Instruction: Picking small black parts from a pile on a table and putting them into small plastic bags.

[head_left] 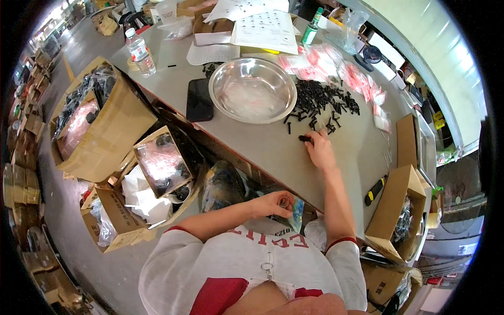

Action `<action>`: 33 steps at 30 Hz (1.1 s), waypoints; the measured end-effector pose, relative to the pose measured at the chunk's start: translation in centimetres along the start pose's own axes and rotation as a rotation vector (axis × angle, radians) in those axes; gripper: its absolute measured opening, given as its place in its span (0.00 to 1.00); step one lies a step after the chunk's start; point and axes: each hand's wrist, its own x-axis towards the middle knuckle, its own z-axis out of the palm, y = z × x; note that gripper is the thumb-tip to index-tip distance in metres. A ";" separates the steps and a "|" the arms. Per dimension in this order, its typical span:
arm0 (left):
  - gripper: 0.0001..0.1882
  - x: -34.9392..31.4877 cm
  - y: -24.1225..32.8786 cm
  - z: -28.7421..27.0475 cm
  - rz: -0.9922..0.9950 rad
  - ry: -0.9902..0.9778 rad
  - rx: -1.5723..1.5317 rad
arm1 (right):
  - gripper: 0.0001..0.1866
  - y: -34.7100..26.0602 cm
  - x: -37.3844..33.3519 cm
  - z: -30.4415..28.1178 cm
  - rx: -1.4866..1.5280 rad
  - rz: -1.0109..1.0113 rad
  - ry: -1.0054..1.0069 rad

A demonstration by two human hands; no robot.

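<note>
My right hand [321, 151] reaches over the grey table with its fingers pinched on a few black screws [304, 138]. Just beyond it spreads a loose pile of black screws [328, 98], some scattered toward me. Close to my body, at the table's near edge, my left hand [277, 203] is closed on a small blue-green plastic bag [297, 214]; its contents cannot be made out. Left of the pile stands a shiny steel bowl [214, 86] with clear plastic bags [249, 100] inside. A black phone [200, 101] lies beside the bowl.
Red-and-white plastic bags [362, 79] lie behind the pile. A bottle [139, 52], paper sheets [265, 32] and a green bottle [312, 27] stand or lie farther back. On the right are a yellow-black cutter [375, 191] and an open carton [391, 215]. More cartons [113, 126] stand left.
</note>
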 end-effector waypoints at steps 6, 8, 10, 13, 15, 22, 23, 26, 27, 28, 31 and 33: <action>0.21 -0.5 -0.1 -0.3 0.047 0.039 -0.009 | 0.17 -1.3 2.4 0.4 0.011 -0.153 -0.118; 0.20 -0.6 0.0 -0.5 0.058 0.052 -0.028 | 0.21 -2.4 3.0 0.1 0.015 -0.232 -0.131; 0.20 -0.4 0.3 -0.7 -0.001 0.078 0.046 | 0.22 -1.3 4.0 0.7 -0.022 -0.284 -0.186; 0.20 0.1 1.0 -1.6 -0.175 0.059 -0.053 | 0.24 -0.5 4.1 1.1 -0.036 -0.341 -0.250; 0.19 0.5 1.0 -1.9 -0.167 0.031 -0.147 | 0.23 0.0 3.5 1.2 -0.013 -0.343 -0.260; 0.14 0.7 1.6 -2.7 -0.261 0.058 -0.345 | 0.20 -3.2 -4.9 -0.3 0.113 -0.376 -0.394; 0.14 0.8 1.6 -2.8 -0.271 0.039 -0.356 | 0.19 -3.6 -6.3 -0.4 0.127 -0.371 -0.423; 0.14 0.4 2.1 -3.0 -0.213 -0.055 -0.316 | 0.16 -4.9 -9.3 -0.7 0.290 -0.359 -0.560; 0.15 0.2 2.4 -2.9 -0.207 -0.091 -0.245 | 0.16 -4.9 -9.7 -0.9 0.294 -0.358 -0.561; 0.16 0.6 1.6 -3.0 -0.107 -0.173 -0.175 | 0.16 -4.9 -10.1 -1.0 0.353 -0.320 -0.557; 0.18 0.2 3.5 -1.0 0.135 -0.129 0.030 | 0.19 -5.3 -10.6 -3.1 0.413 -0.260 -0.444; 0.19 0.7 4.7 -1.2 0.211 -0.181 0.189 | 0.20 -6.1 -10.6 -4.8 0.411 -0.243 -0.334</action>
